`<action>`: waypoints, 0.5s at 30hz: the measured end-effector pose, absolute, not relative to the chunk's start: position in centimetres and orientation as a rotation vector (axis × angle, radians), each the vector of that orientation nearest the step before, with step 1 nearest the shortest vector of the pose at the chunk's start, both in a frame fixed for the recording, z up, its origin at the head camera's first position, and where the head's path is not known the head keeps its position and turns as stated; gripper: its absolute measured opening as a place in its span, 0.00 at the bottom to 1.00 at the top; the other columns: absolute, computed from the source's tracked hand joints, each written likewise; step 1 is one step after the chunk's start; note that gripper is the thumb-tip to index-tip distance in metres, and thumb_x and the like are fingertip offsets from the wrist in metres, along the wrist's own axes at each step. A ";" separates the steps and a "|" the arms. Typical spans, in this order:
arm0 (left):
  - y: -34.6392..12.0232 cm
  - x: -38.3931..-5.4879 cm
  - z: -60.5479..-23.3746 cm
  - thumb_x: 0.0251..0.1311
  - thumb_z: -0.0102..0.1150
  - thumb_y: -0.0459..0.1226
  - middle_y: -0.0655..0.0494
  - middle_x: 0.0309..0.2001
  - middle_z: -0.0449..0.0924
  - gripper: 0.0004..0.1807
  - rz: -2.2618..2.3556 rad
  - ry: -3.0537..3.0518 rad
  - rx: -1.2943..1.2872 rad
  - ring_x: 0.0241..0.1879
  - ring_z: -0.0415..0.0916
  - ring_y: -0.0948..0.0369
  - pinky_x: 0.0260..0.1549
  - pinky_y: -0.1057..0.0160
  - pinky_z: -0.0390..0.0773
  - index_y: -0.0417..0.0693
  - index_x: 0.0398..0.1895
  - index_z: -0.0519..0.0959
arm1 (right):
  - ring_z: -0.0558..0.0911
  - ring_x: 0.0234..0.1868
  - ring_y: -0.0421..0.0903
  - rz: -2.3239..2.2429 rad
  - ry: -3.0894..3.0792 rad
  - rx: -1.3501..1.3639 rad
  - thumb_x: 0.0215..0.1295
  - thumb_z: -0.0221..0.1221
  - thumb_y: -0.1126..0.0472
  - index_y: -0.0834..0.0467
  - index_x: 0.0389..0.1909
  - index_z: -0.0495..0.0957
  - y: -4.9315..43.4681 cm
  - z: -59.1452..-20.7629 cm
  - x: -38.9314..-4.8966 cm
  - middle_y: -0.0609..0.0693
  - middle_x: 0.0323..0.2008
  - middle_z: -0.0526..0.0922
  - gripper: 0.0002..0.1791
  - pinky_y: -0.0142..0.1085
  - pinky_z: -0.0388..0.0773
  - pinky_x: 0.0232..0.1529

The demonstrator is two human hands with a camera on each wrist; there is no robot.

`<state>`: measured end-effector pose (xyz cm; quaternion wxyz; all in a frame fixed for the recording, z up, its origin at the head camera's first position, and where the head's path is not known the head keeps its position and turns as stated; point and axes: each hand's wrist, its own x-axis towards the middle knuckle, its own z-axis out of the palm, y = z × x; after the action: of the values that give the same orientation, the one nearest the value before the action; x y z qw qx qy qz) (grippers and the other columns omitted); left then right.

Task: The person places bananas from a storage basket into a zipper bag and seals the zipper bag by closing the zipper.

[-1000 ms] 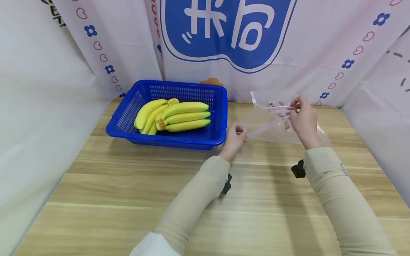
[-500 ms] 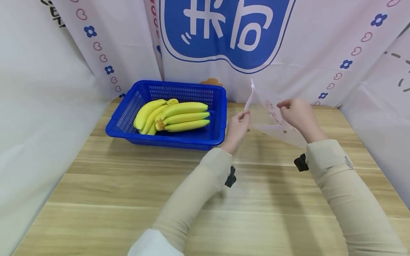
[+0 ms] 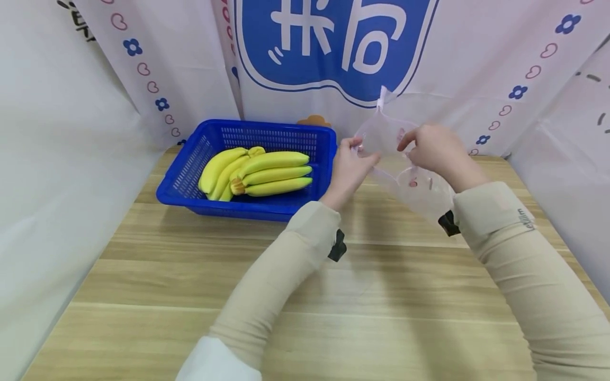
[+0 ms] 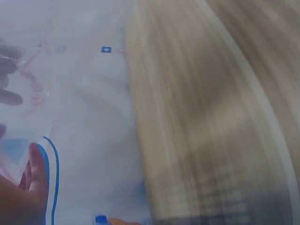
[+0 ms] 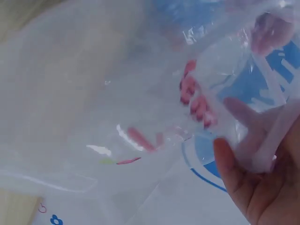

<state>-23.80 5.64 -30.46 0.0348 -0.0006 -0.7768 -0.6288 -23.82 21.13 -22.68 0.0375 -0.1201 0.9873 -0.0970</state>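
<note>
While the basket (image 3: pixel 262 211) holds bananas (image 3: pixel 278 174), a clear bag (image 3: pixel 426 196) right of it, touched by spread left hand (image 3: pixel 347 170), gripped by right hand (image 3: pixel 437 153)

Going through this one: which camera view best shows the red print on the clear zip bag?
The right wrist view: there the red print on the clear zip bag looks largest, though blurred. The head view shows small patches near the right hand. The left wrist view gives only faint pinkish marks at its left side.
</note>
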 end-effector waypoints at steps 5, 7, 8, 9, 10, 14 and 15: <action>5.4 -23.6 -30.0 0.52 0.58 0.25 0.51 0.52 0.77 0.23 -1.602 -2.348 -0.114 0.45 0.78 0.58 0.44 0.64 0.77 0.46 0.53 0.72 | 0.73 0.52 0.62 -0.305 3.024 -0.303 0.55 0.43 0.74 0.65 0.52 0.79 20.4 -21.8 -23.7 0.68 0.58 0.74 0.25 0.51 0.70 0.49; 5.2 -23.5 -29.9 0.54 0.55 0.24 0.52 0.51 0.77 0.21 -1.484 -2.359 -0.147 0.45 0.77 0.58 0.43 0.64 0.76 0.47 0.52 0.73 | 0.72 0.55 0.64 -0.312 3.050 -0.256 0.58 0.43 0.73 0.65 0.53 0.78 20.4 -21.5 -23.7 0.68 0.60 0.73 0.23 0.54 0.70 0.53; 5.0 -23.4 -29.8 0.55 0.53 0.23 0.52 0.50 0.77 0.21 -1.442 -2.364 -0.166 0.46 0.76 0.58 0.42 0.63 0.76 0.47 0.52 0.74 | 0.72 0.55 0.65 -0.319 3.067 -0.237 0.60 0.43 0.71 0.65 0.52 0.79 20.4 -21.4 -23.6 0.68 0.59 0.74 0.22 0.55 0.69 0.55; 4.8 -23.4 -29.7 0.56 0.51 0.22 0.52 0.50 0.77 0.20 -1.395 -2.374 -0.182 0.47 0.76 0.58 0.42 0.63 0.77 0.48 0.51 0.75 | 0.73 0.55 0.66 -0.313 3.086 -0.223 0.60 0.43 0.70 0.66 0.52 0.79 20.5 -21.3 -23.6 0.68 0.58 0.75 0.22 0.56 0.69 0.55; 4.7 -23.4 -29.6 0.57 0.50 0.22 0.52 0.50 0.77 0.20 -1.352 -2.383 -0.194 0.47 0.76 0.58 0.41 0.62 0.77 0.48 0.49 0.77 | 0.74 0.54 0.66 -0.308 3.106 -0.214 0.61 0.44 0.69 0.66 0.51 0.79 20.6 -21.2 -23.5 0.68 0.57 0.76 0.22 0.56 0.70 0.55; 4.1 -23.4 -29.2 0.57 0.49 0.23 0.55 0.50 0.79 0.19 -1.166 -2.456 -0.214 0.49 0.76 0.57 0.41 0.61 0.78 0.52 0.43 0.83 | 0.79 0.47 0.64 -0.277 3.162 -0.225 0.65 0.45 0.60 0.67 0.48 0.80 20.8 -21.1 -23.1 0.67 0.48 0.82 0.21 0.55 0.73 0.48; 4.0 -23.5 -29.1 0.57 0.50 0.23 0.56 0.51 0.79 0.20 -1.117 -2.480 -0.210 0.50 0.76 0.58 0.42 0.60 0.79 0.53 0.43 0.83 | 0.79 0.45 0.63 -0.269 3.172 -0.227 0.65 0.46 0.59 0.67 0.48 0.80 20.9 -21.1 -23.1 0.67 0.46 0.82 0.21 0.54 0.74 0.45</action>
<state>-23.46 3.96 -29.08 0.2052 -0.0754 -0.8897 -0.4009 -23.06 20.89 -21.10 -0.0249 -0.0712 0.9936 -0.0843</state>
